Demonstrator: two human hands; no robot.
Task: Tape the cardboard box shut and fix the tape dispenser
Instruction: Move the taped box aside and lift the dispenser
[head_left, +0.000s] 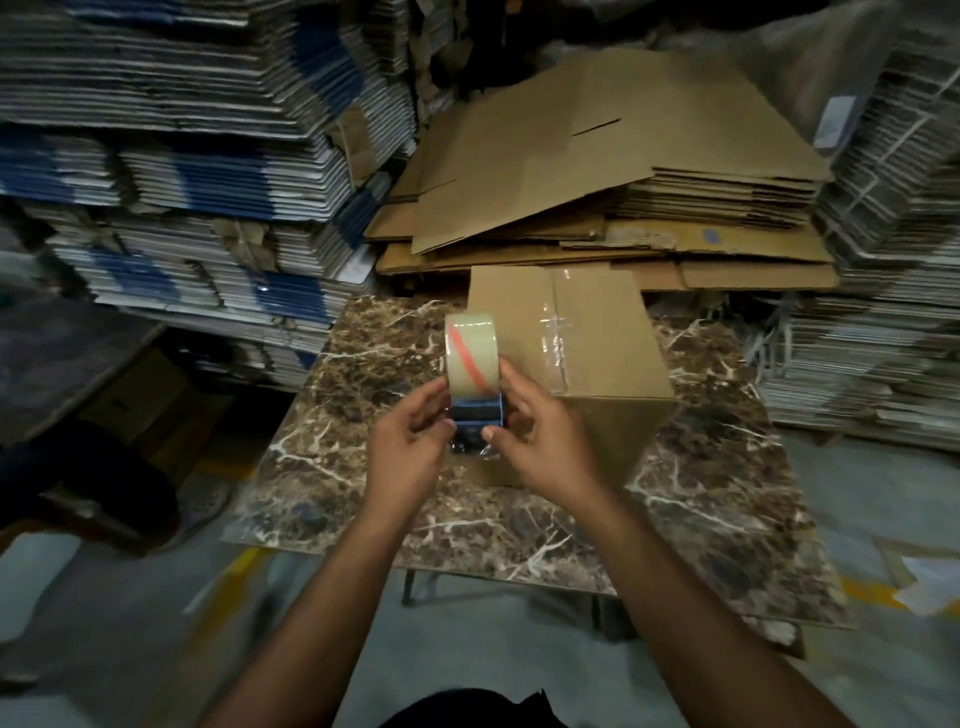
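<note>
A brown cardboard box (597, 332) stands on the marble-patterned table (701, 499), its top flaps down with clear tape running along the seam. In front of its left side I hold a blue tape dispenser (478, 410) upright, with a roll of clear tape (470, 358) marked by a red stripe on it. My left hand (410, 447) grips the dispenser's left side. My right hand (540, 436) grips its right side, thumb on the blue frame. The dispenser's lower part is hidden between my hands.
Tall stacks of flattened white and blue cartons (182, 171) rise at the left and right (883, 312). A pile of flat brown cardboard sheets (613, 171) lies behind the table. A dark shape (88, 483) sits on the floor at the left.
</note>
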